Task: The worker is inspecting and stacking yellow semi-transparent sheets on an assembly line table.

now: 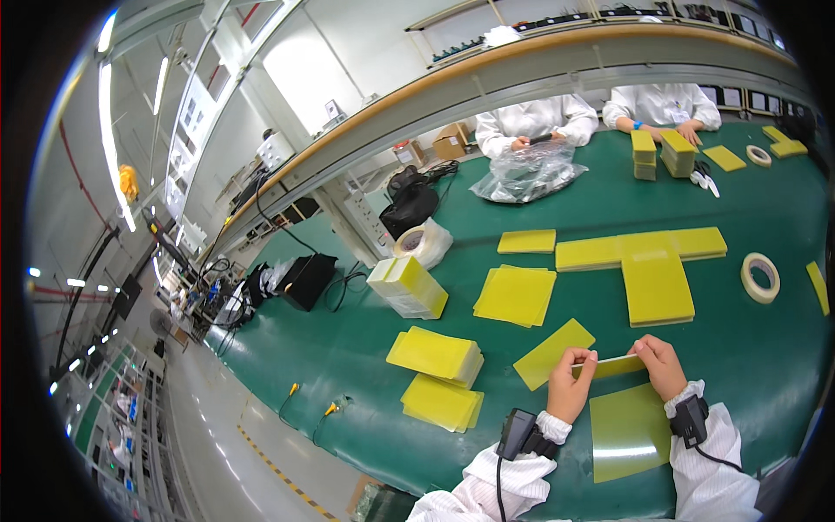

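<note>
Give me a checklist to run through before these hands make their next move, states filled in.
1. Grip secured at both ends: ok; the left hand and right hand each pinch the thin yellow piece.
2. Number of layers in that piece: cannot tell; it is seen nearly edge-on.
3. Large yellow sheet laid on the green table: ok; it lies just below the hands in the picture.
4. Right wrist clear of that sheet: cannot tell; they overlap in this view.
5. Fanned yellow stack squared up: not ok; its edges are offset.
6. Tape roll clear of both hands: ok; it lies apart, beyond the right hand.
</note>
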Demonstrator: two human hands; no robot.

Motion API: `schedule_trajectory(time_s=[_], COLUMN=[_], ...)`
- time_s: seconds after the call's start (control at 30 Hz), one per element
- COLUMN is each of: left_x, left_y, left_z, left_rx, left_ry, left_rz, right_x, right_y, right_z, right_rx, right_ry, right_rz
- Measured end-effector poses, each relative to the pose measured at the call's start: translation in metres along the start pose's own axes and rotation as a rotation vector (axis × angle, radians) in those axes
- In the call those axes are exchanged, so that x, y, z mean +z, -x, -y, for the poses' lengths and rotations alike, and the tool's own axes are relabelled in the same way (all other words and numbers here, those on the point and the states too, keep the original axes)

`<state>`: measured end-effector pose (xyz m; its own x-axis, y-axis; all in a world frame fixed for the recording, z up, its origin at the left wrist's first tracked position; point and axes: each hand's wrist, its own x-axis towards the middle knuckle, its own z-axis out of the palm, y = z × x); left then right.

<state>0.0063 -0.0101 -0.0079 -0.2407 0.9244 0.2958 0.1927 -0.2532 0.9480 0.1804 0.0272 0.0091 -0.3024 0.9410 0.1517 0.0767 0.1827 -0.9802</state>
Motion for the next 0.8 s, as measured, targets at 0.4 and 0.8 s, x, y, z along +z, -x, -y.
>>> schedule_trajectory(time_s=[0.4,0.8], left_x=[-0.001,0.001], left_y=[0.001,0.0], left_z=[-0.001,0.0], left_rx=[-0.008,-0.062], left_ry=[0.031,-0.006], left_rz=[-0.017,0.013], right_x=[0.003,-0.003], right_y=[0.001,-0.002], right_z=[0.003,-0.007], right_rx=[0.014,0.039], right_ry=[0.056,0.039], right_rz=[-0.044,-0.012])
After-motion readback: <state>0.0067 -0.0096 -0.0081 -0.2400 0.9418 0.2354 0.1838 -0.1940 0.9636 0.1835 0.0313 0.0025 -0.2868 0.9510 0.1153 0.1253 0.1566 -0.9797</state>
